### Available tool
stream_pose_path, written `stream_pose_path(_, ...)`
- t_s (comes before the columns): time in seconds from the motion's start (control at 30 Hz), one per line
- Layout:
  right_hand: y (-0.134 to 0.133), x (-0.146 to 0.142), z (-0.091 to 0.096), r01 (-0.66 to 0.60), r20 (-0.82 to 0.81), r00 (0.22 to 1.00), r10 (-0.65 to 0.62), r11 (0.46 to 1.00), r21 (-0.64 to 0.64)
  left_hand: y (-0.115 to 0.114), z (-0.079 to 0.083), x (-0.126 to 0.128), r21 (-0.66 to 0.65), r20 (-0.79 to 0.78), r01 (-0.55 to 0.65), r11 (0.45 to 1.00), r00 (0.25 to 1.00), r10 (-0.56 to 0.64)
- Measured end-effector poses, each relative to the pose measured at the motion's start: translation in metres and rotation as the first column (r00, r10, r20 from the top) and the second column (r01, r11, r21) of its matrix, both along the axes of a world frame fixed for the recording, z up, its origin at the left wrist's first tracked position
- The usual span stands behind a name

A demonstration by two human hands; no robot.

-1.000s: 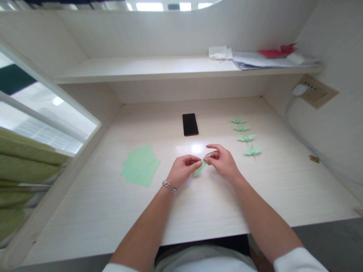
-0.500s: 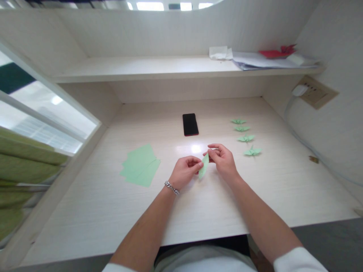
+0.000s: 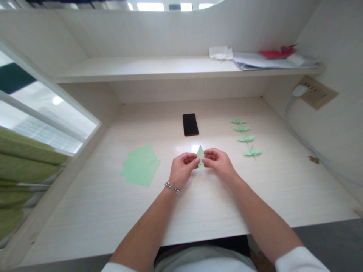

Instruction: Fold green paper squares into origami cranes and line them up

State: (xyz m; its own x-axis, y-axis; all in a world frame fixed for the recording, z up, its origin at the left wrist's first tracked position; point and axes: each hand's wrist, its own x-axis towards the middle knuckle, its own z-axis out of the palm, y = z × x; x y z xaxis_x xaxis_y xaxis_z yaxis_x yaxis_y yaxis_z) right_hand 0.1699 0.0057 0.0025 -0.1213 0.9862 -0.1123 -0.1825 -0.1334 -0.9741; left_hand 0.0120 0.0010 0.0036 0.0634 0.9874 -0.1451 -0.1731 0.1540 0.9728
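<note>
Here — desk [image 3: 113, 211] | green fold [image 3: 200, 153] held | shelf [image 3: 127, 70] above (papers [image 3: 255, 60]) | window [image 3: 42, 117] left

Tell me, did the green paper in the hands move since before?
Yes. The folded green paper has turned upright and moved toward the black phone, pinched between left hand and right hand.
</note>
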Motion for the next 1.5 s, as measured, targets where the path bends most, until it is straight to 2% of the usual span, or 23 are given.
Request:
stream_pose_path(0.1, 0.000, -0.001, 0.000, 0.038, 0.004, 0.999, -0.038, 0.999, 0.020, 0.001, -0.001, -0.001, 0.021, 0.006, -0.036, 0.999, 0.999, 0.036)
stream_pose_path(0.23, -0.001, -0.001, 0.000, 0.047, 0.030, 0.998, -0.048, 0.999, 0.023, 0.001, -0.001, -0.002, 0.020, 0.011, -0.011, 1.000, 1.000, 0.010)
stream_pose_path(0.63, -0.001, 0.004, 0.004, -0.052, -0.005, 0.999, 0.051, 0.999, -0.017, 0.002, 0.000, -0.005, 0.053, 0.024, 0.060, 0.997, 0.998, -0.061)
stream_pose_path(0.9, -0.002, 0.007, 0.008, -0.120, -0.022, 0.993, 0.120, 0.992, -0.040, -0.001, 0.007, -0.008, 0.003, 0.012, 0.153, 0.988, 0.988, -0.153)
stream_pose_path(1.1, -0.003, 0.007, 0.009, -0.097, -0.056, 0.994, 0.095, 0.995, -0.034, -0.002, 0.010, -0.007, -0.019, 0.065, 0.130, 0.991, 0.990, -0.128)
stream_pose_path(1.33, -0.004, 0.010, 0.013, -0.148, -0.118, 0.983, 0.140, 0.987, -0.069, -0.003, 0.009, -0.007, 0.010, 0.075, 0.147, 0.989, 0.986, -0.147)
stream_pose_path(1.5, -0.005, 0.010, 0.014, -0.123, -0.029, 0.992, 0.122, 0.992, -0.036, -0.002, 0.009, -0.008, -0.011, 0.025, 0.144, 0.990, 0.989, -0.143)
